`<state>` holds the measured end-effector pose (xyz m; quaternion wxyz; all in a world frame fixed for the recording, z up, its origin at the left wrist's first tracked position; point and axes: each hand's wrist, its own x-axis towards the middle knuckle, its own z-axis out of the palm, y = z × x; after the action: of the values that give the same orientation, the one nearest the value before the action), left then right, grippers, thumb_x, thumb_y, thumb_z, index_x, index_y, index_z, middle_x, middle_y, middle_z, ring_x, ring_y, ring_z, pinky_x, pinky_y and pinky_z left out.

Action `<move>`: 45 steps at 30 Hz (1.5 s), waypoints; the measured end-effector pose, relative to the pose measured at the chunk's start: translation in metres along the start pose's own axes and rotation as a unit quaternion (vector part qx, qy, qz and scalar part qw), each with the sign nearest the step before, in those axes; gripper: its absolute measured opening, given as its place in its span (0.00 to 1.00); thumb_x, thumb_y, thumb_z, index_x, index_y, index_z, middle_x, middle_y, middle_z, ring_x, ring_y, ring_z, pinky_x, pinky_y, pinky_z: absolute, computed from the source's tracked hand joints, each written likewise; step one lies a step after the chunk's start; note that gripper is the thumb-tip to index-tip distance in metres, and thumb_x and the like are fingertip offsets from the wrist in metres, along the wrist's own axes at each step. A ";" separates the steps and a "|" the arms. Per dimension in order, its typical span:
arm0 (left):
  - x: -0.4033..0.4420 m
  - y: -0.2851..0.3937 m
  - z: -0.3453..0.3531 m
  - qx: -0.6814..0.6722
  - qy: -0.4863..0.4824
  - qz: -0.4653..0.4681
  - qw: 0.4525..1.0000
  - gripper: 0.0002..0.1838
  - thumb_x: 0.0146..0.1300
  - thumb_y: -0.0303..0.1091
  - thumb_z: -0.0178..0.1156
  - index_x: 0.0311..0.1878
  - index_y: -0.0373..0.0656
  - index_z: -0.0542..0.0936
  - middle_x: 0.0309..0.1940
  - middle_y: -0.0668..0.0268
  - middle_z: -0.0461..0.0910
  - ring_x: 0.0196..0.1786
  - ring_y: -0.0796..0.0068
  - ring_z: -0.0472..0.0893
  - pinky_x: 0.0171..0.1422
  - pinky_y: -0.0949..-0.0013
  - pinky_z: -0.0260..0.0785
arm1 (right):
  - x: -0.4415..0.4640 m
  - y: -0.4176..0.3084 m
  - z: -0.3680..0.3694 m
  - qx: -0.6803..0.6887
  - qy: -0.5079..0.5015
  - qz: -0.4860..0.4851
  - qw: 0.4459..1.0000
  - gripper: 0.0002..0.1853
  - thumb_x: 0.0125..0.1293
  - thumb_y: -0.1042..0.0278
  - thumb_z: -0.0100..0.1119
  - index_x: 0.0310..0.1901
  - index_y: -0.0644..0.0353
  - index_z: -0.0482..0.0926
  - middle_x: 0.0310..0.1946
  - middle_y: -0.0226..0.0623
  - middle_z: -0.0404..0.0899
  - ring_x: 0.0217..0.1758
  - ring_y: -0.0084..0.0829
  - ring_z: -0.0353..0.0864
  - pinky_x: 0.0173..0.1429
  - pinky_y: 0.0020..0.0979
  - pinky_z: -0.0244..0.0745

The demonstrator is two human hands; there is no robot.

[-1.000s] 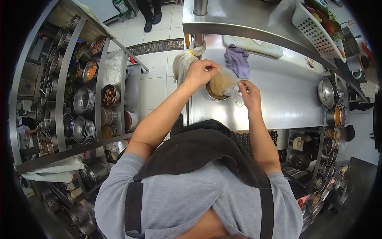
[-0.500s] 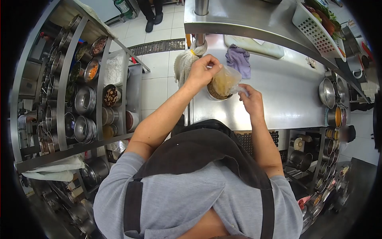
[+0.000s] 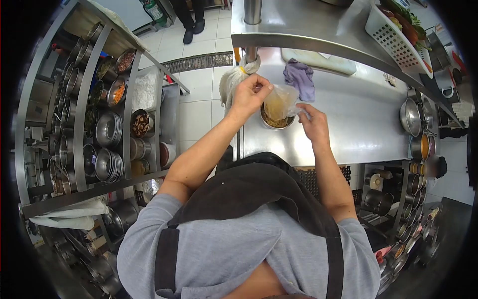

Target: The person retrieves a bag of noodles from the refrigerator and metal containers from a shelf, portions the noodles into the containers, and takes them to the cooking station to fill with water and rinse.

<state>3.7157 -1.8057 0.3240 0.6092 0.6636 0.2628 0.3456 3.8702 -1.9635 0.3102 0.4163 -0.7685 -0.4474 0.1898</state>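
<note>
A clear plastic bag [image 3: 282, 102] with yellowish contents hangs between my two hands. My left hand [image 3: 253, 96] pinches its upper left edge, and the fingers of my right hand [image 3: 312, 121] close on its right side. Just beneath the bag stands a round metal bowl [image 3: 277, 124] with brownish-yellow food in it, partly covered by the bag. The bowl rests near the left end of the steel counter [image 3: 348, 124]. Behind the bag lies a crumpled purple cloth [image 3: 299, 79].
A white cutting board [image 3: 318, 61] lies at the counter's back, under a steel shelf [image 3: 298, 27] bearing a white vegetable basket [image 3: 393, 42]. A pale towel [image 3: 231, 82] hangs by the post. Left is a rack [image 3: 102, 99] of bowls; a person's legs [image 3: 189, 20] show beyond.
The bag has shifted slightly and its shape has altered between my hands. More of the food in the bowl shows below it. Both hands keep their hold.
</note>
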 end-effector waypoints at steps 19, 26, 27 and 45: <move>-0.014 -0.061 0.001 0.146 -0.012 -0.029 0.989 0.30 0.50 0.38 0.68 0.55 0.34 0.72 0.50 0.55 0.75 0.50 0.64 0.78 0.52 0.66 0.72 | -0.007 0.004 -0.003 0.013 0.041 0.001 0.999 0.12 0.57 0.75 0.58 0.44 0.60 0.80 0.38 0.46 0.82 0.35 0.43 0.81 0.39 0.34 0.74; -0.021 -0.068 0.021 0.308 -0.182 -0.121 0.926 0.25 0.51 0.39 0.65 0.52 0.39 0.75 0.41 0.56 0.81 0.45 0.62 0.81 0.50 0.65 0.71 | -0.013 0.015 -0.003 0.018 0.039 0.007 0.999 0.12 0.58 0.75 0.57 0.44 0.60 0.80 0.38 0.44 0.82 0.35 0.42 0.81 0.40 0.34 0.75; -0.024 -0.073 0.025 0.309 -0.182 -0.120 0.926 0.25 0.51 0.39 0.65 0.52 0.39 0.75 0.41 0.56 0.81 0.45 0.62 0.81 0.50 0.65 0.71 | -0.015 0.017 -0.002 0.019 0.039 0.007 0.999 0.12 0.58 0.75 0.57 0.44 0.60 0.80 0.38 0.44 0.82 0.35 0.42 0.81 0.40 0.34 0.75; 0.005 -0.040 -0.003 0.166 -0.081 -0.022 0.983 0.15 0.50 0.33 0.63 0.41 0.37 0.77 0.36 0.57 0.81 0.40 0.65 0.80 0.47 0.66 0.70 | -0.012 -0.004 -0.016 0.072 0.071 -0.064 0.993 0.13 0.59 0.75 0.57 0.47 0.62 0.79 0.26 0.39 0.80 0.24 0.23 0.77 0.32 0.26 0.72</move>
<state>3.7195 -1.7950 0.2851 0.5175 0.7752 0.2806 0.2294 3.8729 -1.9804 0.3217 0.5128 -0.7176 -0.4500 0.1397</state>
